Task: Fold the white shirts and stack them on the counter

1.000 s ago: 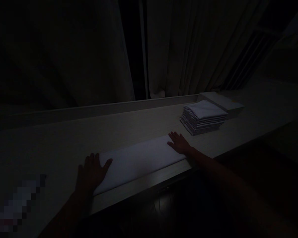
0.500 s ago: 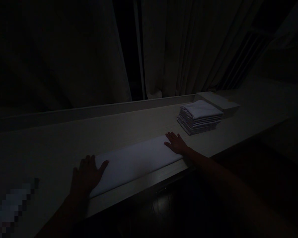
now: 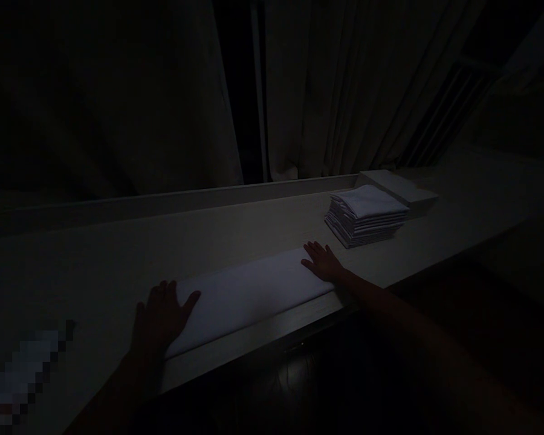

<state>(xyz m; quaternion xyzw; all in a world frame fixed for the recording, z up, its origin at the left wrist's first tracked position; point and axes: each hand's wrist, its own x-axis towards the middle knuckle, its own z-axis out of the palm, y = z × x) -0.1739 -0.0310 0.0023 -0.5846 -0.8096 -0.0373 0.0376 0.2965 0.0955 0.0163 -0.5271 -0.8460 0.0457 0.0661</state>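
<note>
A white cloth, folded into a long flat strip, lies along the front of the pale table. On its left end rests my left hand, fingers stretched out and thumb spread over the fabric. My right hand lies flat at the cloth's other end, its fingers apart. Just beyond my right hand stands a neat stack of folded white cloths. The room is dim, so fine detail on the fabric is hard to make out.
Behind the stack sits a pale box. A low raised ledge runs along the table's back, with long curtains hanging behind it. A blurred-out item lies at the lower left. The table's front edge drops to dark floor.
Both hands stay flat at the two ends of the folded cloth. The view has shifted very slightly; nothing else visibly differs.
</note>
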